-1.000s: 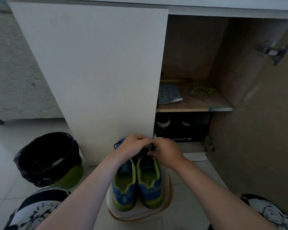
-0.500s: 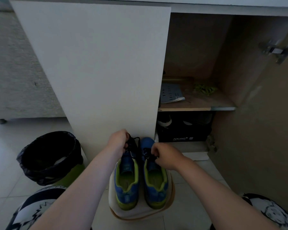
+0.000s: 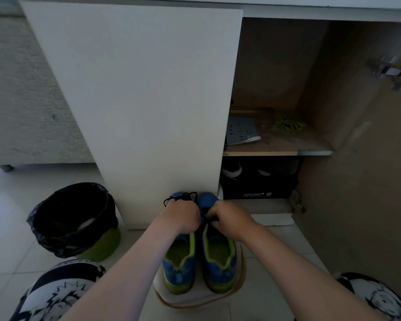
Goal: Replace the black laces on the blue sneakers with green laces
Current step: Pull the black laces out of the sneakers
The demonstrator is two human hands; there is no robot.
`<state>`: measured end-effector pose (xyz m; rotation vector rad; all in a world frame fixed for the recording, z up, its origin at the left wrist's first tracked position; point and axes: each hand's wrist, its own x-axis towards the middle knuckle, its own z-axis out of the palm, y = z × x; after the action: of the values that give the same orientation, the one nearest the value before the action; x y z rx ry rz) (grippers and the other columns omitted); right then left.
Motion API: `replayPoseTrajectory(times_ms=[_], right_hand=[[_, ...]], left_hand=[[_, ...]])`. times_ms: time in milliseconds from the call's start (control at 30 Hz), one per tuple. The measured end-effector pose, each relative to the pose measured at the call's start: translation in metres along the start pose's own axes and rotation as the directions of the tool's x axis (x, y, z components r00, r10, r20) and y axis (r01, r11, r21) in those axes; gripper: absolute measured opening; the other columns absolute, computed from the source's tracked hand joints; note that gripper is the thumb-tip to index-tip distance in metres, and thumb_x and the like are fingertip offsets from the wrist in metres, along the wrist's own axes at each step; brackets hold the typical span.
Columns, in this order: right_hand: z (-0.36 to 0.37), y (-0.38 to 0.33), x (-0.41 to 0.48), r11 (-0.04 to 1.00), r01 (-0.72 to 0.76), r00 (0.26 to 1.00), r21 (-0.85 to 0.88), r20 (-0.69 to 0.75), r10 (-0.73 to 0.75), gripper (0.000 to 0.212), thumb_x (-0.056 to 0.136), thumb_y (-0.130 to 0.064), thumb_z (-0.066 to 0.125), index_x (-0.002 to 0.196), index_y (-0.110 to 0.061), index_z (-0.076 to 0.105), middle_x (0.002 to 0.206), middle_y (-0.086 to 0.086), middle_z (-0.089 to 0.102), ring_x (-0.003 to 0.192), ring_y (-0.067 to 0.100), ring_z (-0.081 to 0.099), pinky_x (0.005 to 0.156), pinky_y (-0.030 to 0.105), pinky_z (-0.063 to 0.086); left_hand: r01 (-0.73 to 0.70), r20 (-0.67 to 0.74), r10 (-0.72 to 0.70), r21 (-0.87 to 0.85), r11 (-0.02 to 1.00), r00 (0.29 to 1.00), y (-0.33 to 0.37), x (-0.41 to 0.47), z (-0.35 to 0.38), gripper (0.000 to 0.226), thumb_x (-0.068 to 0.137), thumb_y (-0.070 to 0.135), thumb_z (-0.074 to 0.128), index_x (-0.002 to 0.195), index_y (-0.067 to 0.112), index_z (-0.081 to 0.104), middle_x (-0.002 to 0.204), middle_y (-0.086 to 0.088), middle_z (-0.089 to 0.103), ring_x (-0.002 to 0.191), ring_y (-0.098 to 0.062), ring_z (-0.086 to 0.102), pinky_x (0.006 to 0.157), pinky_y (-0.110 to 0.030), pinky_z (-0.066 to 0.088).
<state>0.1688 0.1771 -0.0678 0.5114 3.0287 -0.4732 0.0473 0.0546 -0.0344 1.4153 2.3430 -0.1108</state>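
Directly beyond the fingers (image 3: 214,213), the closed white cabinet door (image 3: 137,100) stands just behind the sneakers (image 3: 218,258) and blocks forward travel. A loop of the black laces (image 3: 181,196) projects from the left-hand fingers toward that door.

Beyond and right of the fingers, the open cabinet bay gives passage. The upper shelf (image 3: 276,148) shows bare board between a booklet (image 3: 241,130) and the green laces (image 3: 288,126). A black box (image 3: 259,189) fills the lower bay.

Further right, the open cabinet door (image 3: 368,181) walls off that side.

Left of the fingers, a lined bin (image 3: 72,218) stands on the floor (image 3: 9,216). Bare tile lies between bin and sneakers.
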Motion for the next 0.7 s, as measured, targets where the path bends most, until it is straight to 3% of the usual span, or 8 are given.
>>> replayPoseTrajectory(times_ms=[67,133,200,267,333,433,567,700], right_hand=[[0.001,0.000,0.002,0.996,-0.061,0.997,0.067,-0.048,0.065,0.019,0.095,-0.027,0.061,0.110,-0.026,0.073,0.113,-0.002,0.069,0.104,0.021,0.063,0.083,0.039,0.053],[-0.002,0.001,0.003,0.963,-0.173,0.974,0.205,-0.111,0.199,0.016,0.098,-0.026,0.055,0.107,-0.022,0.068,0.110,-0.001,0.069,0.102,0.020,0.063,0.081,0.036,0.052],[-0.002,0.003,0.003,0.921,-0.256,0.943,0.292,-0.135,0.305,0.017,0.101,-0.024,0.049,0.110,-0.019,0.062,0.110,0.001,0.066,0.101,0.021,0.061,0.079,0.033,0.049],[0.000,0.004,0.002,0.878,-0.310,0.919,0.365,-0.121,0.375,0.016,0.102,-0.020,0.045,0.111,-0.016,0.057,0.109,0.004,0.064,0.098,0.021,0.060,0.077,0.033,0.048],[0.001,0.005,0.002,0.832,-0.355,0.891,0.426,-0.116,0.440,0.014,0.102,-0.016,0.044,0.109,-0.015,0.056,0.107,0.007,0.064,0.097,0.022,0.060,0.076,0.033,0.049],[0.000,0.008,0.003,0.773,-0.398,0.861,0.494,-0.090,0.501,0.012,0.099,-0.011,0.048,0.106,-0.016,0.056,0.107,0.007,0.064,0.098,0.023,0.060,0.080,0.034,0.050],[-0.005,0.008,0.001,0.863,-0.289,0.937,0.415,-0.061,0.343,0.038,0.087,-0.001,0.053,0.113,-0.028,0.059,0.122,-0.003,0.053,0.110,0.018,0.057,0.092,0.037,0.051],[-0.011,-0.001,0.000,0.969,-0.055,0.998,0.240,0.051,0.044,0.054,0.075,-0.010,0.056,0.122,-0.037,0.061,0.124,-0.011,0.045,0.113,0.015,0.053,0.091,0.039,0.052]], left_hand=[[-0.015,-0.023,0.016,0.061,0.998,1.000,-0.002,0.000,0.004,0.028,0.089,0.024,0.048,0.105,0.023,0.071,0.107,-0.003,0.069,0.105,-0.027,0.060,0.088,-0.037,0.037],[-0.012,-0.047,0.013,0.020,1.000,0.999,-0.004,-0.001,0.005,0.038,0.090,0.025,0.049,0.125,0.029,0.061,0.121,-0.004,0.065,0.115,-0.029,0.057,0.097,-0.039,0.033],[-0.024,-0.049,0.022,-0.041,0.999,0.999,-0.004,-0.001,0.004,0.061,0.093,0.024,0.047,0.150,0.035,0.031,0.138,-0.005,0.056,0.124,-0.030,0.050,0.107,-0.041,0.028],[-0.039,-0.079,0.033,-0.084,0.996,0.996,-0.003,-0.002,0.004,0.067,0.095,0.024,0.043,0.155,0.036,0.014,0.140,-0.004,0.054,0.122,-0.030,0.050,0.107,-0.042,0.030],[-0.050,-0.101,0.028,-0.225,0.973,0.994,-0.004,0.001,0.007,0.052,0.095,0.024,0.044,0.144,0.036,0.032,0.129,-0.003,0.061,0.112,-0.029,0.056,0.098,-0.040,0.040],[-0.021,-0.039,0.008,-0.330,0.944,0.999,-0.004,0.004,0.008,0.017,0.090,0.025,0.054,0.105,0.031,0.053,0.105,0.004,0.065,0.099,-0.021,0.059,0.086,-0.036,0.046],[-0.096,-0.020,0.094,-0.160,0.983,0.995,0.000,0.005,0.007,0.020,0.089,0.034,0.060,0.105,0.029,0.070,0.112,0.008,0.068,0.109,-0.018,0.059,0.100,-0.040,0.038],[-0.126,-0.024,0.126,-0.017,0.992,0.992,0.000,0.008,0.005,0.024,0.090,0.036,0.055,0.105,0.030,0.072,0.106,0.006,0.068,0.102,-0.020,0.058,0.083,-0.036,0.030]])
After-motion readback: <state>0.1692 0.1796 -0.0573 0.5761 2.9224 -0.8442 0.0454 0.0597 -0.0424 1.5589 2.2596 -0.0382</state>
